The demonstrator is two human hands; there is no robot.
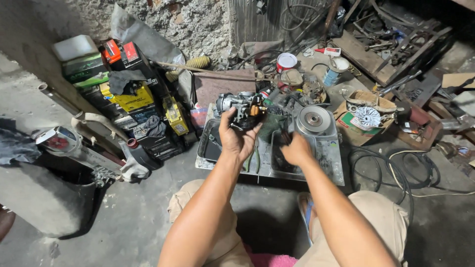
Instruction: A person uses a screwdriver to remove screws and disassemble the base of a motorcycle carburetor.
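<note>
Head view: metal tray (326, 168) lies on the floor, a round pulley (312, 119) at its far right. Left hand (236, 139), grip closed around a carburetor (245, 110), holds it above the tray. Right hand (297, 150) reaches into the tray; its grip cannot be made out.

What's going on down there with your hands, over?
Left hand grips grimy metal carburetor, raised over dirty metal tray. Right hand closed, reaching into the tray, contents hidden. Green-handled pliers lie underneath.

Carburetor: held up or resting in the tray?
Held up. The left hand grips the carburetor above the metal tray, clear of its surface.
</note>
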